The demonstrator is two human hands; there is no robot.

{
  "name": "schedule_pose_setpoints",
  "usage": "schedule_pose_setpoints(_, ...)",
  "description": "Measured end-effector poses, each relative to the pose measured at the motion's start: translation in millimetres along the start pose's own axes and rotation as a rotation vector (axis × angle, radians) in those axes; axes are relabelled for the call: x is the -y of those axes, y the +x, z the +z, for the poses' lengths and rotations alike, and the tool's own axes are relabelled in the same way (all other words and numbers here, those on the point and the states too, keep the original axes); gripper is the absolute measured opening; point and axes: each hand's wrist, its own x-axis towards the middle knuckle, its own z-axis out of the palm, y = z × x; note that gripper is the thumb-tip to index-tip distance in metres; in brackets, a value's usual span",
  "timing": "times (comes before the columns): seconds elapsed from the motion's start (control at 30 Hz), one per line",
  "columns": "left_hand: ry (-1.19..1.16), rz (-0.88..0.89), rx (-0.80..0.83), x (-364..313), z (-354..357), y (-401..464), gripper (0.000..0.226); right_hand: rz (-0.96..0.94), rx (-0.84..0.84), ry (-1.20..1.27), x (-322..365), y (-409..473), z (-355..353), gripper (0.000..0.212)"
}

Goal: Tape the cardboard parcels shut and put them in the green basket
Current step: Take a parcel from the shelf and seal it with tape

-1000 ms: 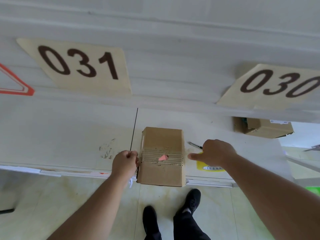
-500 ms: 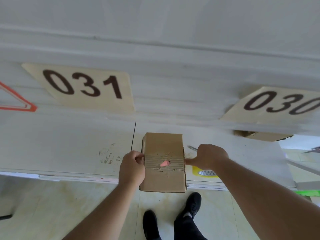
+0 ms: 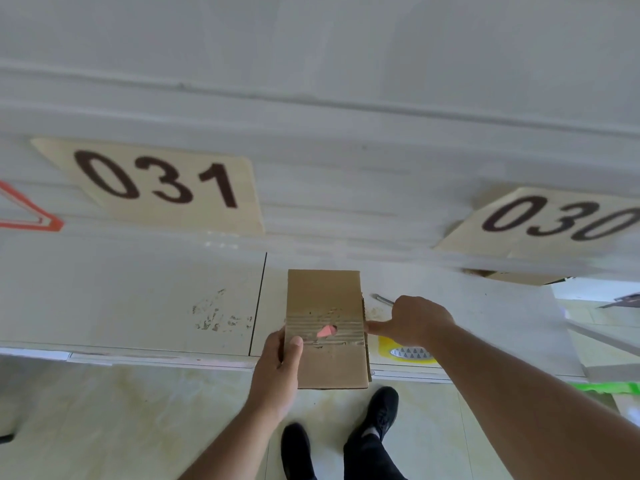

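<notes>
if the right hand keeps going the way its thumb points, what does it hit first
The right hand has its thumb pointing left, its tip at or almost at the right edge of the parcel. Going straight on it would meet that side of the parcel first, though depth makes actual contact hard to judge.

- Left hand (image 3: 277, 368) grips the cardboard parcel (image 3: 325, 330) at its left edge, thumb on top.
- Right hand (image 3: 415, 320) touches the parcel's right side.
- Yellow tape roll (image 3: 408, 353) lies on the bench (image 3: 138, 306).
</notes>
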Motion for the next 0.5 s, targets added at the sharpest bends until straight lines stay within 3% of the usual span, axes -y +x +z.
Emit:
schedule_pose_setpoints(0.1, -0.01, 0.042, 0.023, 0.6, -7.8, 2.5, 0.028, -0.032, 0.004, 0.035, -3.6, -5.6, -2.1, 0.083)
schedule_pose_setpoints(0.3, -0.306, -0.152, 0.229, 13.5, -47.1, 29.6, 0.043, -0.281, 0.03, 0.282, 7.9, -43.7, -39.4, 0.059)
schedule_pose_setpoints(0.37, -0.191, -0.185, 0.189, 8.7, -45.4, 38.3, 0.04, -0.359, 0.07, 0.366, 20.4, -56.3, -51.6, 0.053)
schedule_pose_setpoints(0.5, 0.391, -0.075, -0.036, 6.7, -37.0, 57.4, 0.048, -0.348, -0.006, 0.412, 48.5, -67.4, -62.6, 0.053)
